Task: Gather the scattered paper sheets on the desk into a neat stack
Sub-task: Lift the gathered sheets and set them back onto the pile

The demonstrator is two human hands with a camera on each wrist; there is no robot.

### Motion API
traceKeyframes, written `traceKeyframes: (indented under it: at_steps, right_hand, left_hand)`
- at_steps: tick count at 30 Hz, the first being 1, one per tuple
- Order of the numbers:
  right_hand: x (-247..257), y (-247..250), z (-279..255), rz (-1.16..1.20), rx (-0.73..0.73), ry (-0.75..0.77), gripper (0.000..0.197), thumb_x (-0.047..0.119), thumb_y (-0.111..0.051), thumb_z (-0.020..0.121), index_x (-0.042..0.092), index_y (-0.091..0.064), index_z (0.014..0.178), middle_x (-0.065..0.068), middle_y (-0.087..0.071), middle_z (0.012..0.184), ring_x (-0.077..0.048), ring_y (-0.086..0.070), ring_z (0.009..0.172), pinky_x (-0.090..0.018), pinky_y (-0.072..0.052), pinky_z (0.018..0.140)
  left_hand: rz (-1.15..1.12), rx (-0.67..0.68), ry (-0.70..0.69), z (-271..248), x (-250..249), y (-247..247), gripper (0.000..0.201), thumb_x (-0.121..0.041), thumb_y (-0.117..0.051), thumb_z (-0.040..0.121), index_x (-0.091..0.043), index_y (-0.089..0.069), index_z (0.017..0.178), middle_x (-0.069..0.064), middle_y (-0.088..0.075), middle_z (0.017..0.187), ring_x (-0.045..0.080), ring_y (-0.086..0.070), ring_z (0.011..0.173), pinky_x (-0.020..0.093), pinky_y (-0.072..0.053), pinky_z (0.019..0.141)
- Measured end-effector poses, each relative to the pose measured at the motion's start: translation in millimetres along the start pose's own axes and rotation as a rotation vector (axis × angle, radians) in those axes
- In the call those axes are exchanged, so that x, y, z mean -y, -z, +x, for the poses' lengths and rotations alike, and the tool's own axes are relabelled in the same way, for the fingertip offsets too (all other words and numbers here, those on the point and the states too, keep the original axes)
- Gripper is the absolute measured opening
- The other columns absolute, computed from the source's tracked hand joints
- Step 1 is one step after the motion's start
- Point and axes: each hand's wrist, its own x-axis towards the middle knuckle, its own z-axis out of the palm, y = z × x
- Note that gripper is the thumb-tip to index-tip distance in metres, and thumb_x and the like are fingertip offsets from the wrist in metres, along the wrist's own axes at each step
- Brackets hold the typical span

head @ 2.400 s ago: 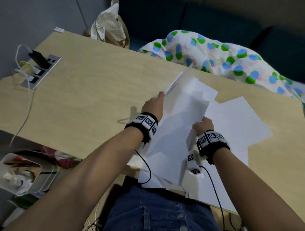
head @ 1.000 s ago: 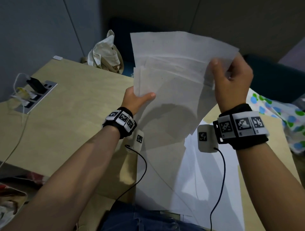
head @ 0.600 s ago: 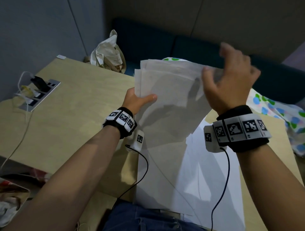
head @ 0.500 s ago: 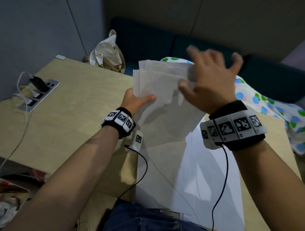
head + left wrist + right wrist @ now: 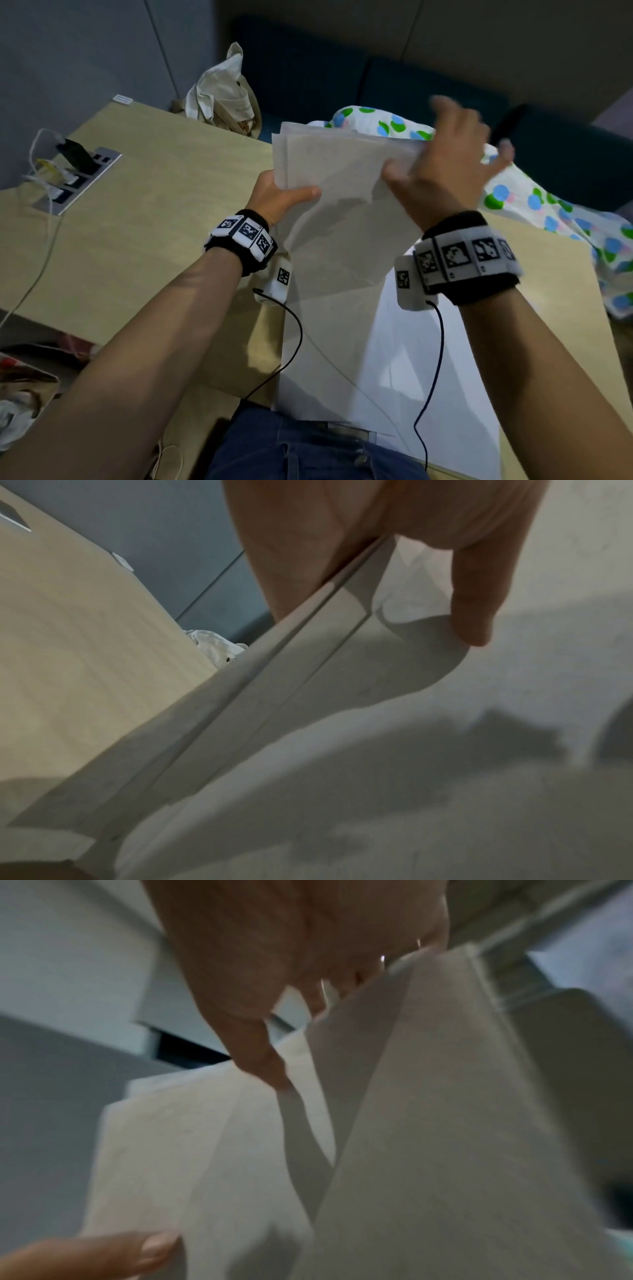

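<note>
We held a bundle of paper sheets (image 5: pixel 342 178) upright above the desk (image 5: pixel 154 205), our left hand (image 5: pixel 277 198) at its left edge and our right hand (image 5: pixel 442 171) at its upper right. Below the bundle, more sheets (image 5: pixel 394 359) lay on the desk's near edge. A socket panel (image 5: pixel 78 178) sat far left, a cloth bag (image 5: pixel 222 92) behind the desk, and a spotted blanket (image 5: pixel 548 205) to the right behind.
</note>
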Motion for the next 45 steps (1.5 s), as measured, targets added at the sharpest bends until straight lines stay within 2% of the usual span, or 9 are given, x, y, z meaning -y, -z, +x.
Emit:
traceKeyframes:
  at_steps: [5,8,13,19,27,31,35,42,45]
  right_hand:
    - [-51,-34,-15,1.099,0.01,-0.445,0.095,0.011,-0.063,0.061,0.013,-0.02,0.146,-0.012,-0.042,0.142,-0.019,-0.049,0.123,-0.041,-0.042,0.106]
    - [-56,-62,-26,1.318,0.131,-0.535,0.094,0.001,-0.058,0.06,0.002,-0.018,0.144,-0.022,-0.043,0.138,-0.028,-0.054,0.113,-0.032,-0.05,0.087]
    - [-49,-84,-30,1.348,0.086,-0.5,0.066,-0.006,-0.049,0.064,-0.007,-0.041,0.129,-0.01,-0.059,0.099,-0.023,-0.057,0.088,-0.03,-0.05,0.073]
    - [-48,-83,-30,1.246,0.04,-0.429,0.03,0.0,-0.048,0.081,0.006,-0.058,0.109,-0.004,-0.063,0.09,-0.018,-0.06,0.083,-0.027,-0.051,0.072]
    - [-68,-122,-70,0.813,0.207,-0.529,0.044,-0.01,-0.029,0.086,0.006,-0.032,0.127,0.003,-0.052,0.083,-0.023,-0.05,0.083,-0.032,-0.041,0.077]
    - [-83,-120,-75,0.479,0.427,-0.525,0.05,-0.002,-0.036,0.09,0.007,-0.027,0.138,-0.018,-0.06,0.119,-0.034,-0.056,0.108,-0.039,-0.042,0.092]
    - [-124,-120,-96,0.313,0.587,-0.832,0.074,0.012,-0.057,0.086,0.001,-0.015,0.145,-0.023,-0.043,0.141,-0.037,-0.046,0.128,-0.042,-0.04,0.104]
    - [-152,-123,-136,0.182,0.674,-1.144,0.092,0.039,-0.074,0.077,0.001,-0.023,0.142,-0.02,-0.035,0.146,-0.038,-0.041,0.131,-0.045,-0.039,0.102]
    - [-153,-141,-141,0.325,0.763,-1.124,0.095,0.038,-0.082,0.058,-0.001,-0.041,0.134,-0.017,-0.055,0.107,-0.034,-0.058,0.092,-0.038,-0.049,0.075]
  left_hand:
    - [-0.031,0.065,-0.033,0,2,5,0.029,0.001,-0.074,0.076,-0.022,-0.065,0.092,-0.002,-0.069,0.089,-0.002,-0.068,0.073,0.02,-0.056,0.071]
    - [-0.082,0.118,-0.073,-3,1,1,0.037,-0.004,-0.079,0.069,-0.024,-0.063,0.096,0.001,-0.068,0.096,0.006,-0.069,0.085,0.026,-0.058,0.079]
    - [-0.141,0.084,-0.094,-6,-3,-11,0.056,-0.016,-0.081,0.061,-0.011,-0.059,0.112,0.008,-0.066,0.104,0.021,-0.065,0.1,0.031,-0.056,0.087]
    - [-0.193,-0.147,-0.008,-7,-5,-23,0.019,-0.016,-0.073,0.08,-0.022,-0.057,0.088,-0.001,-0.065,0.088,0.014,-0.065,0.08,0.03,-0.054,0.07]
    - [0.11,-0.152,0.027,-7,49,-25,0.046,-0.025,-0.064,0.074,-0.006,-0.063,0.116,0.007,-0.067,0.099,0.025,-0.065,0.094,0.039,-0.054,0.087]
    - [0.243,-0.183,-0.098,-11,43,-21,0.033,-0.019,-0.058,0.087,-0.005,-0.062,0.116,0.004,-0.062,0.096,0.021,-0.058,0.087,0.031,-0.049,0.077]
    - [0.436,-0.257,-0.203,-8,40,4,0.023,-0.017,-0.052,0.09,-0.006,-0.064,0.107,0.008,-0.061,0.086,0.02,-0.052,0.076,0.028,-0.044,0.068]
    - [0.542,-0.219,0.226,-20,80,46,0.036,-0.016,-0.054,0.081,-0.011,-0.066,0.114,0.013,-0.069,0.107,0.034,-0.066,0.101,0.039,-0.052,0.091]
    - [0.776,-0.133,0.364,-31,99,48,0.032,-0.012,-0.049,0.089,-0.005,-0.063,0.118,0.02,-0.066,0.117,0.034,-0.062,0.095,0.031,-0.045,0.078]
